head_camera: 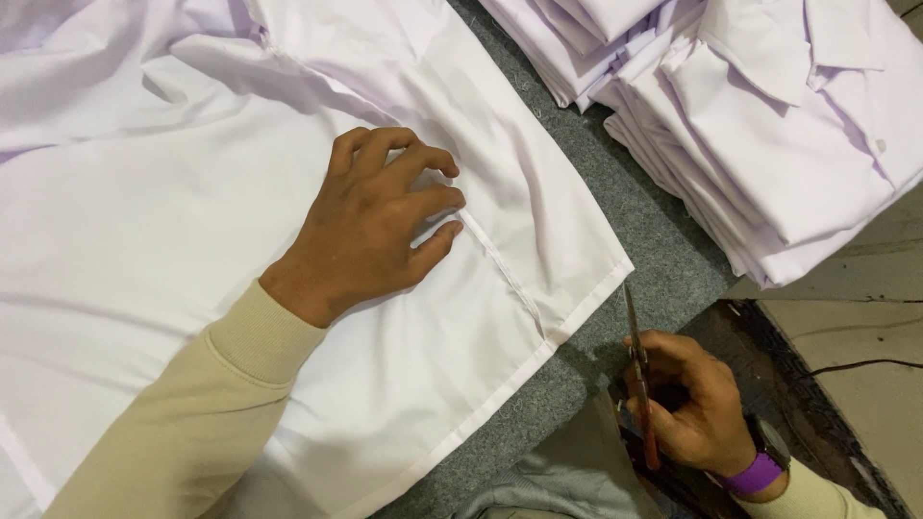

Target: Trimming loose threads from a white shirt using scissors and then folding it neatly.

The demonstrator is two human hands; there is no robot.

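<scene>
The left hand [375, 216] presses with bent fingers on the seam of the white garment [192, 288] spread over the grey worktop [654, 240], thin, limp cloth best pinned flat, while the right hand [687, 399] grips small thread snips [636, 360].
</scene>
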